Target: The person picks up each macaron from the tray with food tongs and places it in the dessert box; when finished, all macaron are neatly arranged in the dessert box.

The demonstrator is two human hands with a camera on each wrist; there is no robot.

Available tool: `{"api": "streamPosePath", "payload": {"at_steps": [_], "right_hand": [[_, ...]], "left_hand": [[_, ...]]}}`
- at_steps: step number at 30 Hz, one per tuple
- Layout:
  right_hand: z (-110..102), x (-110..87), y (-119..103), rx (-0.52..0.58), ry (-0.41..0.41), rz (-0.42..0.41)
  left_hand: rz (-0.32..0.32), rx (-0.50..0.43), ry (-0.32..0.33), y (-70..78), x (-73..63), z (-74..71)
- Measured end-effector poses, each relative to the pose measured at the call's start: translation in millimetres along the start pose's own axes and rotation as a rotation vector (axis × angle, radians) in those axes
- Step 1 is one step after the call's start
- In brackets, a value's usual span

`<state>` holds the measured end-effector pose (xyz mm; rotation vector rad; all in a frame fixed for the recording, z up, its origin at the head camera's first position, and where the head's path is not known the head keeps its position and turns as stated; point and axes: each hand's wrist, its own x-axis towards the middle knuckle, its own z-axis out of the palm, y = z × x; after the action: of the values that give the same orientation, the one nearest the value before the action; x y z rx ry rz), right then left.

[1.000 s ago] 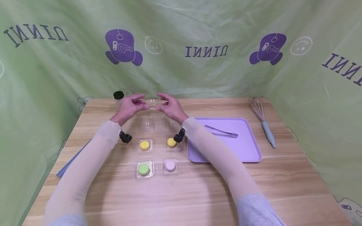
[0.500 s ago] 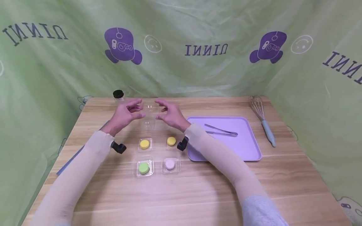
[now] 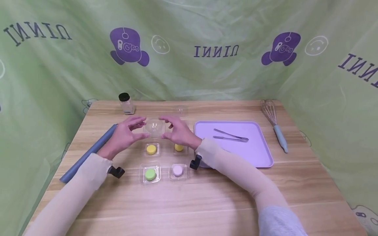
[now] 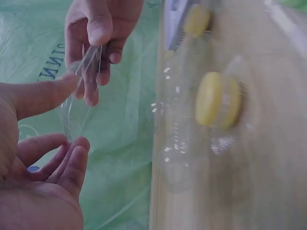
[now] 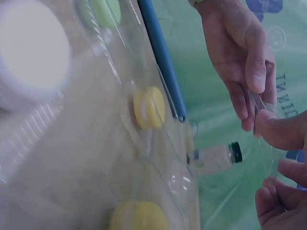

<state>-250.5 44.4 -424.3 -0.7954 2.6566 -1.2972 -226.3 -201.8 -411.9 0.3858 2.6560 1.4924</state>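
A clear plastic lid (image 3: 154,127) spans between my two hands above the table. My left hand (image 3: 127,134) pinches one side between thumb and fingers, and my right hand (image 3: 178,131) pinches the opposite side. Just nearer than the lid sits a yellow macaron (image 3: 151,149) in a small clear tray. To its right is a second yellow macaron (image 3: 178,147), partly overlapped by my right hand. In front of these are a green macaron (image 3: 150,174) and a pink macaron (image 3: 178,170), each in its own clear tray.
Tongs (image 3: 231,139) lie on a purple tray (image 3: 251,157) at the right. Beyond it rests a whisk (image 3: 274,126). A black-capped jar (image 3: 127,104) stands at the back left, near a blue roll (image 3: 88,154). Another clear plastic piece (image 3: 180,110) lies at the back.
Both hands have come nearer from the back of the table, bringing the clear lid toward the yellow macarons. The jar, partly hidden before, now shows whole.
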Motion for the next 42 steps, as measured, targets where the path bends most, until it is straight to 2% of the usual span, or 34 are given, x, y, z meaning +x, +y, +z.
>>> {"api": "streamPosePath", "payload": {"at_steps": [6,12,17,24,33,42], "right_hand": [[12.1,-14.0,-4.4,-0.050,-0.064,-0.014],[18.4,-21.5,-7.8,-0.114,-0.166,0.003],[22.8,-22.5,-7.3,-0.169,-0.221,0.003],[28.6,-25.2,-4.9,-0.224,-0.264,0.010],[35.3,-25.2,-5.2,-0.253,-0.282,0.043],[39.5,-24.0,-3.8,-0.262,-0.257,0.028]], "left_hand": [[0.033,0.052,-0.034,-7.7,-25.3,0.3],[0.012,0.097,-0.047,-21.0,-40.6,4.3],[-0.003,0.123,-0.059,-28.5,-45.0,6.9],[0.018,0.136,-0.069,-31.9,-47.3,9.6],[0.011,0.161,-0.064,-38.7,-49.0,13.6],[0.004,0.172,-0.061,-44.9,-48.3,14.1]]}}
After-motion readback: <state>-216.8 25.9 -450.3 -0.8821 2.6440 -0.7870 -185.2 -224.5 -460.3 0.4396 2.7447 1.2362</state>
